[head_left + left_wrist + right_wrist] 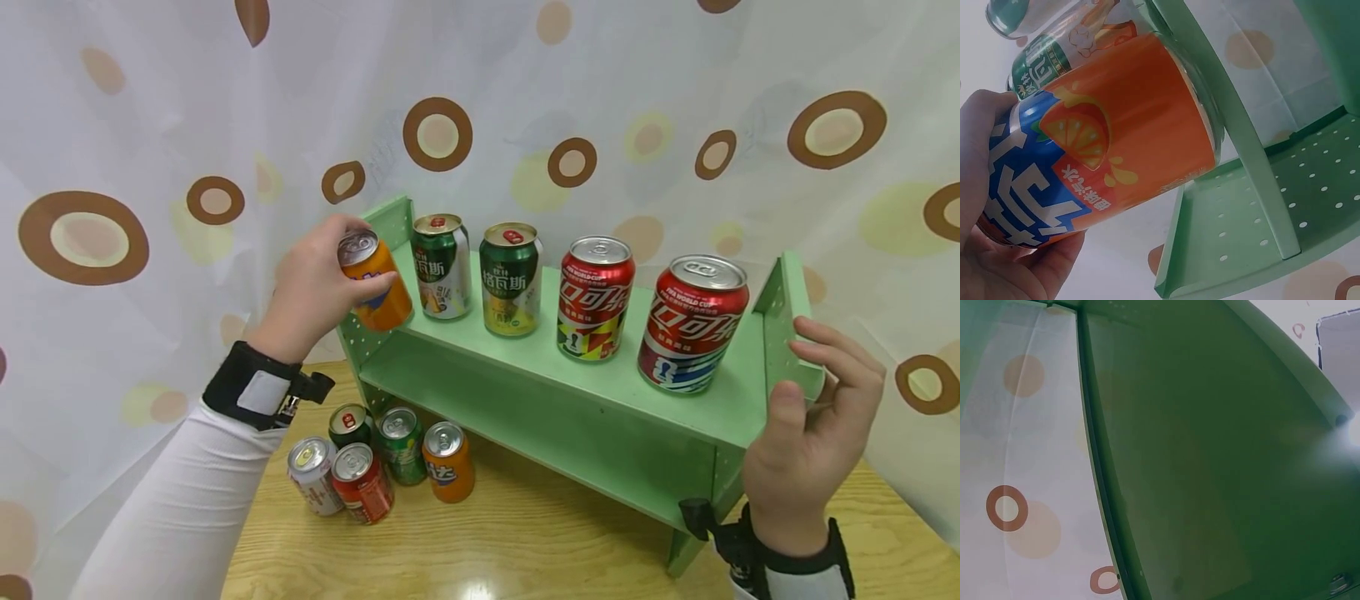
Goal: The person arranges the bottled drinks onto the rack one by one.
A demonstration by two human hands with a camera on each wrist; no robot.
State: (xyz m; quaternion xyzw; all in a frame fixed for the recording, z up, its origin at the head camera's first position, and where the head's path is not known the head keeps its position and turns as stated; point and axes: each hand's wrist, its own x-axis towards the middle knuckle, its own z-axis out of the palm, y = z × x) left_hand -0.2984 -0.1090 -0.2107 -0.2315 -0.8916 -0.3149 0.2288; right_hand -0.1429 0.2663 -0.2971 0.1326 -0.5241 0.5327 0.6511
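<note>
My left hand (311, 279) grips an orange soda can (386, 308) around its upper part, thumb across the front. Slightly tilted, the can is at the left end of the green shelf's top board (517, 350); in the left wrist view its orange side (1141, 112) fills the middle, its base close by the green frame. To its right stand two green kvass cans (442, 279) (512, 292) and two red cola cans (595, 308) (693, 333). My right hand (817, 425) holds the shelf's right side panel (783, 333), fingers over its edge and thumb on the inner side.
On the wooden table (525, 550), left of the shelf's foot, several cans cluster: a white can (318, 487), a red can (367, 492), a green can (403, 454), a dark green can (350, 425) and an orange can (450, 471). A patterned curtain (495, 75) hangs behind.
</note>
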